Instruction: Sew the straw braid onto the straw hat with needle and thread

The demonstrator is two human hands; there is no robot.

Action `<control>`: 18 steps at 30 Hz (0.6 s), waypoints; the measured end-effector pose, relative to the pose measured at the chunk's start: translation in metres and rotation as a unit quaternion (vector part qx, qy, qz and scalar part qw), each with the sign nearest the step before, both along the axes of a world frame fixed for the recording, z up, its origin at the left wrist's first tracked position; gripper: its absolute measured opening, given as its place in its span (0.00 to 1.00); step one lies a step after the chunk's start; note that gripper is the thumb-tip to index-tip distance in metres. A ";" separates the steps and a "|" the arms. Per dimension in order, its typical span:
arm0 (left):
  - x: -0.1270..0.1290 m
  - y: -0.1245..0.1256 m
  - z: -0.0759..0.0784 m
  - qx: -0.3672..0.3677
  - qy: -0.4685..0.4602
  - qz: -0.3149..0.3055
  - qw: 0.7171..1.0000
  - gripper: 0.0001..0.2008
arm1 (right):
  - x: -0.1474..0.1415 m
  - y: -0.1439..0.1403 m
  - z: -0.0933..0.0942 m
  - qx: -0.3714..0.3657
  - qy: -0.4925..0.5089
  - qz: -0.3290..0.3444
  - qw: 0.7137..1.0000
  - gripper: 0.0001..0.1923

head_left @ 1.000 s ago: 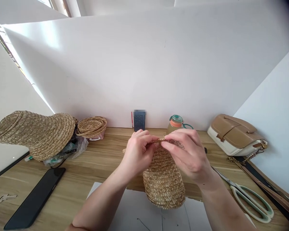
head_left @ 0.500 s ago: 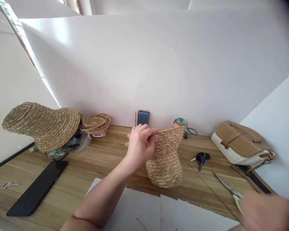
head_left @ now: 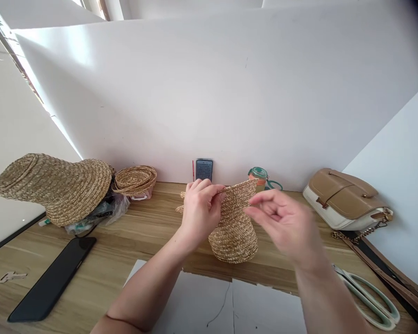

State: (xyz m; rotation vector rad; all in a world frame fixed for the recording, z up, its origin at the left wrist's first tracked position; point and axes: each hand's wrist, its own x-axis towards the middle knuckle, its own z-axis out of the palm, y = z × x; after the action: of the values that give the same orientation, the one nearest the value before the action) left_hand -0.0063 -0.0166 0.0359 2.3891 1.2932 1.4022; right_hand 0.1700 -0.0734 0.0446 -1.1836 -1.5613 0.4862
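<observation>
A woven straw hat, narrow in the middle with a flaring brim, is held up over the wooden table. My left hand pinches the top edge of its brim between thumb and fingers. Just right of the brim is my right hand, thumb and forefinger brought together; whatever lies between the tips is too small to make out. A dark thread shows against the straw below the brim's edge. Another bit of thread lies on the white paper sheets in front of me.
A larger straw hat and a coiled straw piece stand at left, near a black phone-like slab and a key. Scissors, a brown-and-white handbag, a green-lidded jar and a phone surround the work.
My right hand has come from the lower right corner, where thread stretched from the hat toward it, back beside the brim. My left hand keeps its pinch. The view has shifted slightly.
</observation>
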 end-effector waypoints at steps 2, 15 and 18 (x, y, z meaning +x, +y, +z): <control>0.000 -0.001 0.000 0.002 0.003 -0.001 1.000 0.08 | -0.016 0.008 -0.005 -0.017 -0.036 -0.015 0.999 0.08; -0.001 0.002 -0.001 0.003 0.009 0.005 1.000 0.08 | 0.000 0.000 0.004 0.003 -0.047 -0.009 0.999 0.09; -0.001 0.004 -0.002 0.003 0.010 0.011 1.000 0.08 | 0.023 -0.017 0.009 0.029 -0.004 0.008 1.000 0.07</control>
State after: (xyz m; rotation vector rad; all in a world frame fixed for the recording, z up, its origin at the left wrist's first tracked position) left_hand -0.0069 -0.0125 0.0342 2.4072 1.3243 1.3938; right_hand 0.1925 -0.0904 0.0538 -1.1312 -1.5817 0.4436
